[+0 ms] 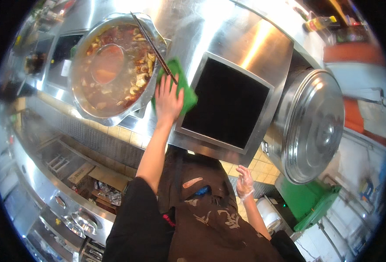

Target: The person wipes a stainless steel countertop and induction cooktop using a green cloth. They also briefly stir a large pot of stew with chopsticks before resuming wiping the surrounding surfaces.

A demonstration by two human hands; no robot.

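Note:
My left hand (168,101) is bare and holds a green cloth (189,98) down on the stainless steel counter under its palm and fingers. The cloth lies between a steel pot (112,121) and a black square cooktop (227,101). A pair of dark chopsticks (148,42) rests across the pot's rim, its near ends reaching over the cloth by my fingertips. Inside the pot is reddish broth with chopped food (140,78), around a round central well (107,64). My right hand (244,181), in a clear plastic glove, hangs beside the counter's front edge, fingers loosely bent, nothing visible in it.
A large lidded stockpot (314,127) stands right of the cooktop, above a green bin (310,199). A bottle with a yellow cap (319,24) is at the back right. On the left are another cooktop (63,62) and a shelf with cardboard boxes (106,178).

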